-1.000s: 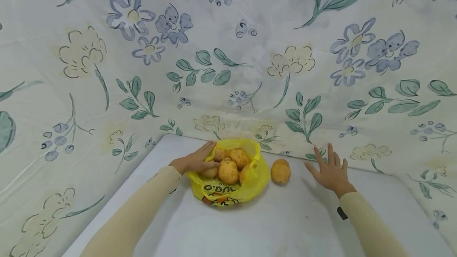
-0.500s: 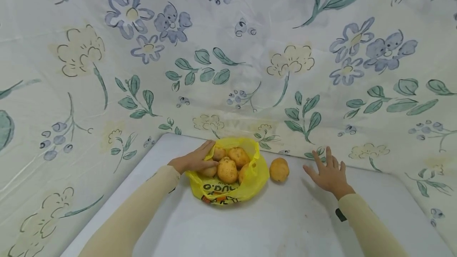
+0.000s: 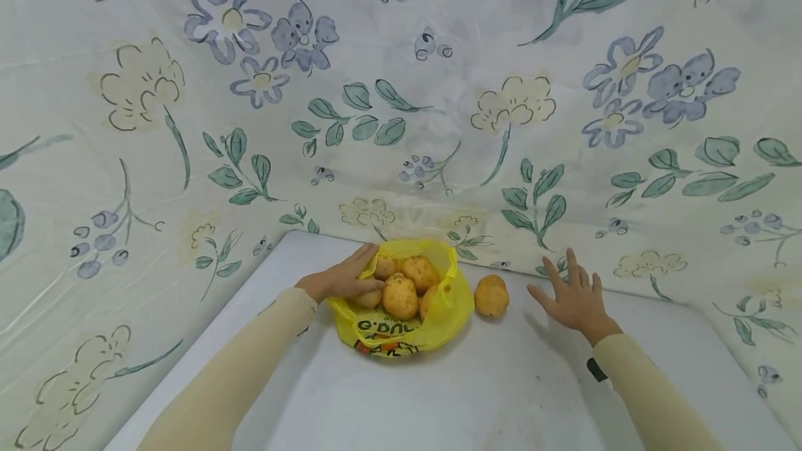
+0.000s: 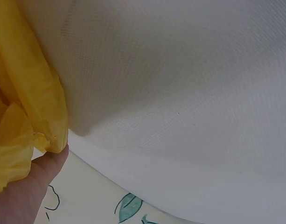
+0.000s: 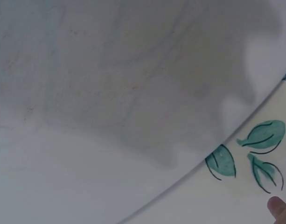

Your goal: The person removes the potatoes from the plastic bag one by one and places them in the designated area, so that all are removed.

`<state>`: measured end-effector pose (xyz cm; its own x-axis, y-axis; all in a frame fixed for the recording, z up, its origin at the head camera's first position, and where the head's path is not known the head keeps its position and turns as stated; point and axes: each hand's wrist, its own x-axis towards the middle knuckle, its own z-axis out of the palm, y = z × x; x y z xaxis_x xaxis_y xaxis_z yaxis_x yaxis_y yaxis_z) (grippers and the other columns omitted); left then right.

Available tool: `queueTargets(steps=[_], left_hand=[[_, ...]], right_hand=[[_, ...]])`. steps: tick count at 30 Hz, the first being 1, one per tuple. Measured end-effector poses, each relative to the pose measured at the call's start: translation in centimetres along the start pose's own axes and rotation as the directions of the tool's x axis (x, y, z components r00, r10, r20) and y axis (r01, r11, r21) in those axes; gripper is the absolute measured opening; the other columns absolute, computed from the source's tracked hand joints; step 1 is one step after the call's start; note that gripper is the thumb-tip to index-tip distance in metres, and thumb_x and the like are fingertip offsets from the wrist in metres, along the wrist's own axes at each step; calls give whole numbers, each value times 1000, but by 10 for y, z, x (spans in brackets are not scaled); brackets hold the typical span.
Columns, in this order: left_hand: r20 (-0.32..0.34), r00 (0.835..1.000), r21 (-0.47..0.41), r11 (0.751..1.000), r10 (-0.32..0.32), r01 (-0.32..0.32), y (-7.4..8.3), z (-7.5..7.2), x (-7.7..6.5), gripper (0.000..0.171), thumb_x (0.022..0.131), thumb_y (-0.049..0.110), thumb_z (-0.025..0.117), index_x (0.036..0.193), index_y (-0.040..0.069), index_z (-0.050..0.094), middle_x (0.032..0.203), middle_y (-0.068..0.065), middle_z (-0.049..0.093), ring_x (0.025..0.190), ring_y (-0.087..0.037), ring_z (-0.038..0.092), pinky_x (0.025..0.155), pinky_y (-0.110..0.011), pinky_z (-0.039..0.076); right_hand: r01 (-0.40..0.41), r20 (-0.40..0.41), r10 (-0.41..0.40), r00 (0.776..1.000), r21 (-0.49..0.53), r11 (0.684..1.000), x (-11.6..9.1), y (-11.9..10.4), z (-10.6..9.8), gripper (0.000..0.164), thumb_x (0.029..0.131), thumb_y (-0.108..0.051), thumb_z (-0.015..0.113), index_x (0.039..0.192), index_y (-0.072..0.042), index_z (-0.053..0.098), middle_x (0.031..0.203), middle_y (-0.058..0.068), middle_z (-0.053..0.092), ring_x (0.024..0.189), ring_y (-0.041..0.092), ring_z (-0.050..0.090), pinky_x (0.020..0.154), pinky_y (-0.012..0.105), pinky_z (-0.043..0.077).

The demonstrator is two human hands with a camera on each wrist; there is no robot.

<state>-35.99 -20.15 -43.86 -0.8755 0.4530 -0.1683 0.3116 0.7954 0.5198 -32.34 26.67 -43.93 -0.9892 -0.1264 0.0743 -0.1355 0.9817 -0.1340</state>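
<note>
A yellow plastic bag [image 3: 460, 305] with dark print on its front stands open-mouthed at the back of the table, with several potatoes [image 3: 399, 296] inside. My left hand [image 3: 341, 281] grips the bag's left rim, its thumb inside by the potatoes and its fingers along the outside. In the left wrist view, yellow plastic [image 4: 33, 79] covers part of that hand. Just right of the bag, apart from it, lies a single loose potato [image 3: 491, 296]. Farther right, my right hand [image 3: 576, 301] hovers with its fingers spread, touching nothing. Only one fingertip [image 5: 277, 205] shows in the right wrist view.
The white tabletop [image 3: 401, 406] ends against a floral-patterned sheet [image 3: 401, 179] that rises behind it and along the left side. Small brownish specks mark the table in front of the right hand. A dark strap-like piece [image 3: 596, 369] shows beneath the right sleeve.
My right hand has shifted slightly left, closer to the loose potato, with its fingers still spread. The left hand, the bag and the potatoes stay where they were.
</note>
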Motion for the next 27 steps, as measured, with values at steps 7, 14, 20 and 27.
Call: queueTargets(steps=[7, 14, 20, 27], left_hand=[[2, 1000, 17, 1000, -6, 6, 0, 0, 1, 97, 94, 58, 53, 160, 13, -3, 167, -12, -7, 155, -31, -2, 124, -52, 10], [-4, 1000, 3, 1000, -5, 5, 1, 0, 1, 97, 94, 58, 53, 160, 14, -2, 167, -12, -7, 155, -31, -3, 124, -52, 10], [-6, 1000, 2, 1000, -7, 7, 0, 0, 0, 98, 94, 59, 54, 160, 12, -2, 167, -12, -6, 155, -32, -3, 124, -53, 10], [-12, 1000, 7, 1000, -4, 4, -2, 1, 3, 100, 93, 61, 53, 160, 12, -2, 167, -12, -6, 155, -32, -2, 124, -52, 10]], right_hand=[[21, -4, -21, 1000, 3, 1000, 1, -3, -1, 89, 93, -73, 34, 158, -12, 22, 162, 31, -7, 140, 58, 20, 112, 76, 4], [38, -33, -38, 999, -10, 999, 3, -13, -9, 86, 95, -69, 36, 158, -13, 20, 162, 29, -8, 141, 56, 19, 113, 75, 4], [83, -56, -86, 995, -42, 996, 8, -29, -21, 86, 95, -69, 37, 159, -16, 17, 164, 25, -10, 143, 55, 17, 113, 75, 3], [151, -93, -159, 983, -91, 984, 15, -48, -36, 86, 94, -69, 39, 160, -21, 12, 165, 21, -12, 146, 51, 15, 115, 72, 3]])
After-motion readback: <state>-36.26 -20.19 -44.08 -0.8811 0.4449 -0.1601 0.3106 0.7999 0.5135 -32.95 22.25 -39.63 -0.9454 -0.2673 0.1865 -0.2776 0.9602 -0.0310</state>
